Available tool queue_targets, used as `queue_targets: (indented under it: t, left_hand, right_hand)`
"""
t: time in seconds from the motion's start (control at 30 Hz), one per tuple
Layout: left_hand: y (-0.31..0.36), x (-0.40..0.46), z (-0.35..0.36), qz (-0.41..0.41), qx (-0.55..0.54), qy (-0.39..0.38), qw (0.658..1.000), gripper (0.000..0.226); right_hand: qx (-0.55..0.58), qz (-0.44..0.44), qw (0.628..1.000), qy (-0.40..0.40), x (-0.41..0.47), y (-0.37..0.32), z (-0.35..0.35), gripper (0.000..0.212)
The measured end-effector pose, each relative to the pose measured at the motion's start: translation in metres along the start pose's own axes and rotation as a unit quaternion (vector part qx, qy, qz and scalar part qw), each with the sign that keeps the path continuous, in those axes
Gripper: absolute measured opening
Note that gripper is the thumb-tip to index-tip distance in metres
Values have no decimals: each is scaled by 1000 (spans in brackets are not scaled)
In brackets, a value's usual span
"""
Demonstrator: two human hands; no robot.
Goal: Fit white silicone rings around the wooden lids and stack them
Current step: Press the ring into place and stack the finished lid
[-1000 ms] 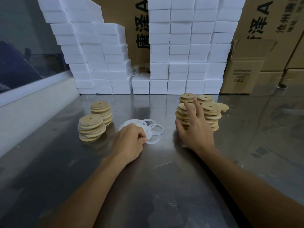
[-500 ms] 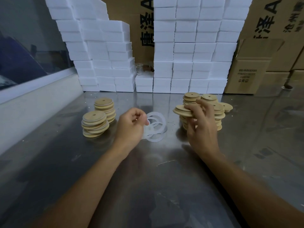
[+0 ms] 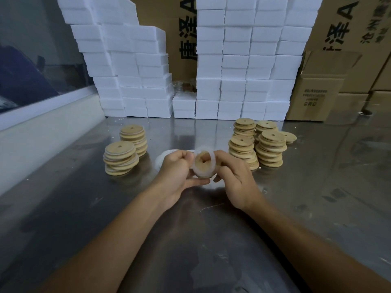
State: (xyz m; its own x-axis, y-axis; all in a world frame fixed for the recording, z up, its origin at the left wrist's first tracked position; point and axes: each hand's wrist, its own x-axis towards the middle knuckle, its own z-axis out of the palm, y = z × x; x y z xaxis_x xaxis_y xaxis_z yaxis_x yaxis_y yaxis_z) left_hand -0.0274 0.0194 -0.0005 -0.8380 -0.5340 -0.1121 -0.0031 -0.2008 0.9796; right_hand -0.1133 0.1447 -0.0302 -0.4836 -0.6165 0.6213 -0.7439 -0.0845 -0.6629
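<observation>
While the steel table [image 3: 88, 208] carried all the work, brown cardboard cartons [image 3: 342, 28] printed with large black Chinese characters and a capital "A" stood along its far edge; a smaller carton [image 3: 313, 96] at the right bore a small block of print too fine to read. Two walls of plain white boxes [image 3: 243, 60] stood stacked in front of the cartons; I could not tell their contents. Four stacks of bare lids [image 3: 268, 151] stood at my right, with one loose lid beside them. Two stacks of ringed lids [image 3: 120, 159] stood at my left. Spare rings [image 3: 164, 156] lay on the table just behind my left hand [image 3: 176, 174]. That hand pinched the white silicone ring [image 3: 204, 163], stretched over the wooden lid [image 3: 203, 164]. My right hand [image 3: 234, 176] gripped the same lid at its opposite edge, fingers curled, above the table centre.
</observation>
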Motion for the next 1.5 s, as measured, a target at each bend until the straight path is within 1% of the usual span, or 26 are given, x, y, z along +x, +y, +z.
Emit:
queue_targets:
  t: [0.07,0.13,0.17,0.23,0.3,0.4,0.5,0.57,0.63,0.77,0.83,0.9,1.0,1.1,1.2,1.3,1.4,1.5]
  left_hand:
    - [-4,1,1,31,59,43,997,21]
    - [-8,1,2,72,109,79,988,17]
    - [-9,0,5,83,103,81,988,15]
    - [-13,-1,10,91,82,63,991,13]
    - [-15,-1,11,98,99,59,988,13]
    - [-14,0,9,85,54,49,994,13]
    - [-12,0,7,52,23,12,998,9]
    - [-14,0,7,58,17,1,998,5]
    - [-15,1,7,69,16,7,997,9]
    - [-15,4,4,108,57,64,990,6]
    - [-16,7,1,158,132,96,974,8]
    - [-14,7,-2,193,186,116,956,15]
    - [-15,7,-1,209,210,113,948,19]
    - [-14,6,-1,230,221,112,941,21]
    - [-15,6,-2,240,240,89,936,19]
    - [-17,6,-2,241,245,81,935,14]
    - [-16,7,-4,242,234,77,939,14]
    - [-16,9,-6,245,235,75,938,15]
  right_hand:
    - [17,28,999,8,0,-2,1,28]
    - [-23,37,998,40,-1,-1,2,30]
    - [-47,41,996,59,-1,1,3,28]
    - [-67,53,993,87,-1,4,3,21]
    - [-69,54,992,92,-1,5,4,18]
    - [-76,49,993,82,-3,4,5,18]
    - [-101,29,991,79,-4,3,6,20]
    - [-108,25,990,88,-4,4,6,20]
    - [-108,31,988,106,-4,6,7,20]
    - [-107,46,987,115,-2,8,5,11]
    - [-85,63,989,100,-1,8,4,10]
    - [-80,72,991,84,-2,7,3,16]
    - [-89,80,989,82,-4,6,2,21]
    - [-106,61,988,98,-4,4,1,26]
    - [-135,38,986,92,-3,5,1,20]
    - [-133,34,986,96,-2,6,0,9]
    - [-107,36,987,110,-3,6,0,3]
    - [-54,77,988,122,-2,8,-2,2]
